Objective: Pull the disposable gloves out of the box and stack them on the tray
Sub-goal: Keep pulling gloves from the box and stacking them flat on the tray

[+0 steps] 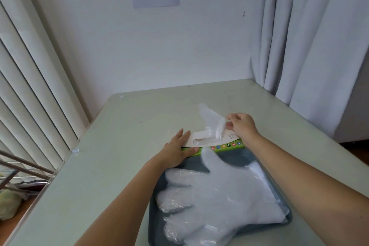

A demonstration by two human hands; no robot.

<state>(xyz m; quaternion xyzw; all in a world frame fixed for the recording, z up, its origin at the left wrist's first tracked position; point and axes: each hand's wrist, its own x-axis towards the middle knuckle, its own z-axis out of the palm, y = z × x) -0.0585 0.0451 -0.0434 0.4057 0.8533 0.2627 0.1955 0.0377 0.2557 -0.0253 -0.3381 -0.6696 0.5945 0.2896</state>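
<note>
Table (129, 126): one box (225, 147), one tray (229, 159); right hand (242, 126) pinches one glove (211, 120).

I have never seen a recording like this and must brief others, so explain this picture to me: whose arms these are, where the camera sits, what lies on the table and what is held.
There is no machine here. A person works with bare hands, and the single camera is worn on the head, looking forward and down, so the arms reach in from the bottom. On the pale table lies a flat box with a green side. Nearer the person is a dark tray carrying a pile of gloves made of clear plastic. The left hand rests flat on the box's left end, fingers straight. The right hand pinches a glove that is partly out of the box's opening. That grip holds the only thing being held.
</note>
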